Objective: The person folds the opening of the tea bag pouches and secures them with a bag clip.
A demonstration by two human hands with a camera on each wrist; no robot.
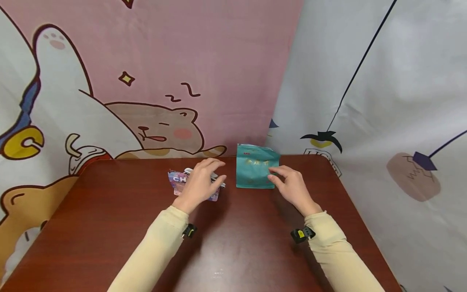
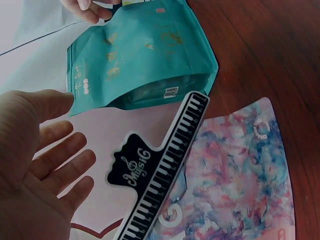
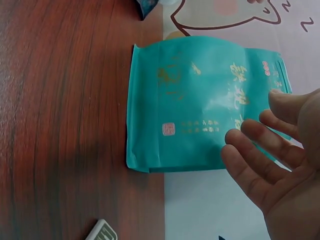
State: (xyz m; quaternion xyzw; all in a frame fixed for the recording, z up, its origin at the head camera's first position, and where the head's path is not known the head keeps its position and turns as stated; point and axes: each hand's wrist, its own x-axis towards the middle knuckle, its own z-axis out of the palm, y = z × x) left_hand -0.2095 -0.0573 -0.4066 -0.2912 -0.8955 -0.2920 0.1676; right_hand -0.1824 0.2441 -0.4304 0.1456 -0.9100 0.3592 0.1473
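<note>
A teal pouch (image 1: 254, 170) with gold lettering stands upright near the table's back edge. My right hand (image 1: 292, 186) is at its right side, fingers loosely bent and gripping nothing; whether the fingertips touch the pouch I cannot tell. To the left, a pink, blue and purple patterned pouch (image 2: 240, 170) has a black-and-white piano-key clip (image 2: 165, 175) marked "Music" across its edge. Over these two hovers my left hand (image 1: 200, 182), its fingers spread and holding nothing. It hides much of the patterned pouch in the head view.
The brown wooden table (image 1: 240, 251) meets a cartoon-printed cloth (image 1: 237, 73) behind it, with more cloth along the right. A small white-edged object (image 3: 103, 231) is partly visible at the bottom of the right wrist view.
</note>
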